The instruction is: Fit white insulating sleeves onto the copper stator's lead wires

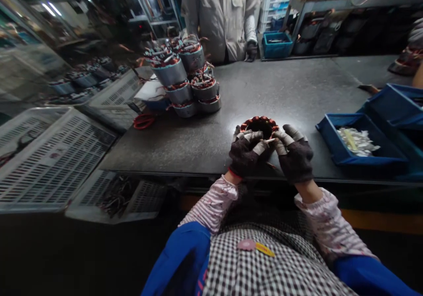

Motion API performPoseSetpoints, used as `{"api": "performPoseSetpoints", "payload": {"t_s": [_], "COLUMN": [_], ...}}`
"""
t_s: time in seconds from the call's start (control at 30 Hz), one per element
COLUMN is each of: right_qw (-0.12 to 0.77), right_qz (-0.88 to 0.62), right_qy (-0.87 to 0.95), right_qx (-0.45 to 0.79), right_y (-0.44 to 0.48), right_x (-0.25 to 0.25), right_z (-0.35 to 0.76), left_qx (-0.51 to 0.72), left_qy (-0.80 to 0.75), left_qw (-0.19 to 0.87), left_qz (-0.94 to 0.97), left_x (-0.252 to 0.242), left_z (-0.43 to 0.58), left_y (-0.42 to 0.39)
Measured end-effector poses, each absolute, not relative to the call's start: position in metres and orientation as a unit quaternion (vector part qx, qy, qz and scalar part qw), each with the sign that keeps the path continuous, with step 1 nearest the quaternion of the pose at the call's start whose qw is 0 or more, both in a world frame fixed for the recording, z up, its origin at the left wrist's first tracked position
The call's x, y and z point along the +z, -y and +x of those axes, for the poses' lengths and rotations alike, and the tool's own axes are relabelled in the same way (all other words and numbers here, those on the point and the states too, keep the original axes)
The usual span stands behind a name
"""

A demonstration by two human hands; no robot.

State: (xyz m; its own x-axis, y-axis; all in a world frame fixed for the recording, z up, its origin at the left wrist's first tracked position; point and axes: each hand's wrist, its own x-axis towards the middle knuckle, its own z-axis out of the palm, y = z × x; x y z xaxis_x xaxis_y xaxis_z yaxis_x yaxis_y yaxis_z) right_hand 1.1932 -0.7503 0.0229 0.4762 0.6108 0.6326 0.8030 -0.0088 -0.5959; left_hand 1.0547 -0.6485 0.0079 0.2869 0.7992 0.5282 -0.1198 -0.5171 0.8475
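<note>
- A pile of wound stators (pixel 188 80) stands on the desk (pixel 280 93), up and left of the left hand (pixel 246 155).
- A blue tray (pixel 330 148) of white scraps (pixel 358 141) sits just right of the right hand (pixel 295 157).
- White slotted crates (pixel 56 155) lie well off to the left.
- A person in a grey jacket (pixel 221 14) stands across the desk, beyond both hands.
</note>
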Motion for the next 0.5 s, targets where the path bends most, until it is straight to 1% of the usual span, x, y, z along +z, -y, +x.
{"api": "performPoseSetpoints", "payload": {"t_s": [0.07, 0.1, 0.2, 0.27, 0.37, 0.5], "right_qw": [0.494, 0.515, 0.62, 0.667, 0.694, 0.704], "right_qz": [-0.705, -0.7, -0.67, -0.646, -0.616, -0.598], "right_qy": [0.504, 0.493, 0.406, 0.355, 0.349, 0.361], "right_qx": [-0.074, -0.048, 0.053, 0.104, 0.131, 0.127], "right_y": [0.75, 0.75, 0.746, 0.744, 0.746, 0.76], "right_x": [0.018, 0.016, 0.013, 0.015, 0.016, 0.01], "right_z": [1.199, 1.202, 1.206, 1.203, 1.188, 1.163], "left_qx": [0.539, 0.533, 0.516, 0.516, 0.514, 0.51], "left_qy": [-0.252, -0.258, -0.271, -0.274, -0.232, -0.169], "left_qw": [0.388, 0.38, 0.374, 0.373, 0.389, 0.418], "left_qz": [0.704, 0.711, 0.721, 0.721, 0.729, 0.733], "left_x": [0.011, 0.013, 0.013, 0.009, 0.0, -0.007], "left_z": [1.057, 1.057, 1.056, 1.052, 1.041, 1.027], "left_y": [0.65, 0.65, 0.649, 0.646, 0.635, 0.621]}}
